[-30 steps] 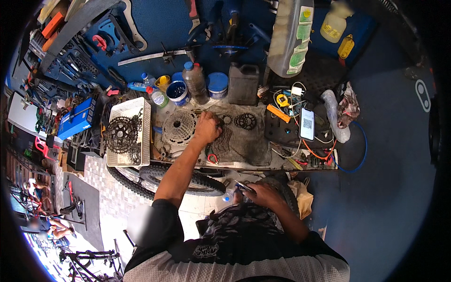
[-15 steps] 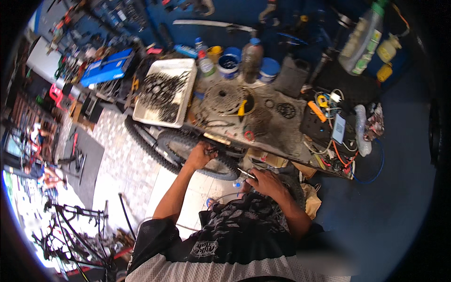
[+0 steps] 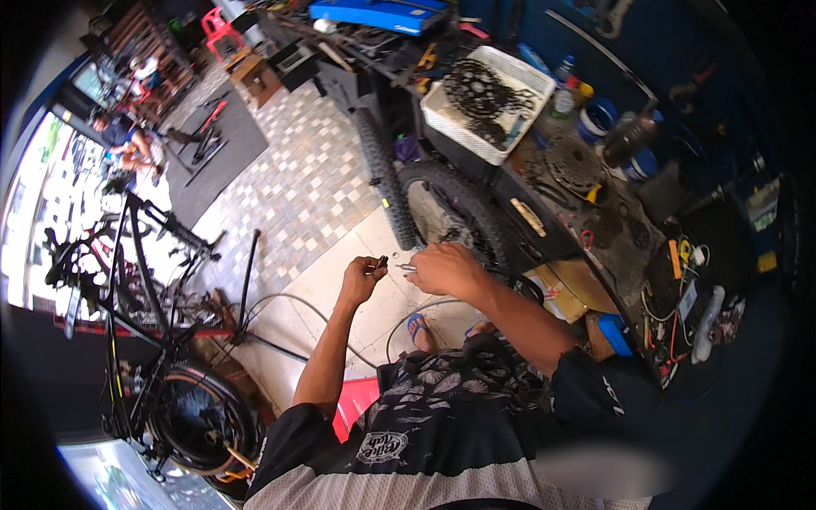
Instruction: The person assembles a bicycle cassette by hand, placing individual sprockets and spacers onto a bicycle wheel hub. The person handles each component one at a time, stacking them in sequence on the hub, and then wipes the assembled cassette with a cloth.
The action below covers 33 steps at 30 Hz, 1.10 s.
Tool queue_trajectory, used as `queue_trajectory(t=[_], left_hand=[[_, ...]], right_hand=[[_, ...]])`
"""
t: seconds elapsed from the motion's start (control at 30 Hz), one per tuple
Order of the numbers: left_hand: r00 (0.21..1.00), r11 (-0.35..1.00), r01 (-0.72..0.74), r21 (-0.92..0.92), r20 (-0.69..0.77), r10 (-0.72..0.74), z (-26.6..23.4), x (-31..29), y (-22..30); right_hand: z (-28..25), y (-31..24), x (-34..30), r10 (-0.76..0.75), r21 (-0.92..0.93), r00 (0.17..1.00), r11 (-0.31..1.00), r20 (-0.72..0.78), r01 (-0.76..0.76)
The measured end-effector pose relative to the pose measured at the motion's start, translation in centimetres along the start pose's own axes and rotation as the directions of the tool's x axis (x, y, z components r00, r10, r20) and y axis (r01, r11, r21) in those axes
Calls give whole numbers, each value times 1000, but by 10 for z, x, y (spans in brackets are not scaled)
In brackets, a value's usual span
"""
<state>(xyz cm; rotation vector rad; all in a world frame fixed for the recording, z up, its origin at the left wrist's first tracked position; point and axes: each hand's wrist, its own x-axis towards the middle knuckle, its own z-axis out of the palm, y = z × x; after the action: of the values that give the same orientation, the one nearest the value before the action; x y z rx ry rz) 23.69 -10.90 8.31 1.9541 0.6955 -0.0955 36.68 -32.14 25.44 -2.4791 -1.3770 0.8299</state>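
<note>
**Tool (image 3: 407, 268) and part (image 3: 383, 262) held just apart**

The pale floor (image 3: 367, 245) is seen below both hands, with a knobbly tyre (image 3: 384, 180) set beyond them. The tool is gripped in the right hand (image 3: 449, 270), its slim tip pointed toward the part; how the fingers are wrapped cannot be told, since the handle is covered. It is judged light and stiff, probably metal, and is best gripped by the covered end, clear of the tip. The dark part, the smallest item, is pinched between thumb and fingertips of the left hand (image 3: 364, 280). It is judged light and hard, easily dropped, perhaps slick with grease, and best taken by its edges.
</note>
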Motion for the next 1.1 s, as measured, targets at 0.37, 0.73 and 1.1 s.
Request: queue_trajectory(t=[0.37, 0.73, 1.1], left_hand=[[947, 992, -62, 108, -308, 93, -81, -42, -53], [972, 997, 24, -73, -232, -40, -94, -51, -57], [955, 993, -114, -34, -280, 100, -84, -43, -38]], right_hand=[[18, -107, 93, -196, -256, 976, 943, 92, 213], [9, -138, 106, -119, -274, 981, 948, 155, 159], [5, -128, 114, -146, -313, 987, 936, 62, 158]])
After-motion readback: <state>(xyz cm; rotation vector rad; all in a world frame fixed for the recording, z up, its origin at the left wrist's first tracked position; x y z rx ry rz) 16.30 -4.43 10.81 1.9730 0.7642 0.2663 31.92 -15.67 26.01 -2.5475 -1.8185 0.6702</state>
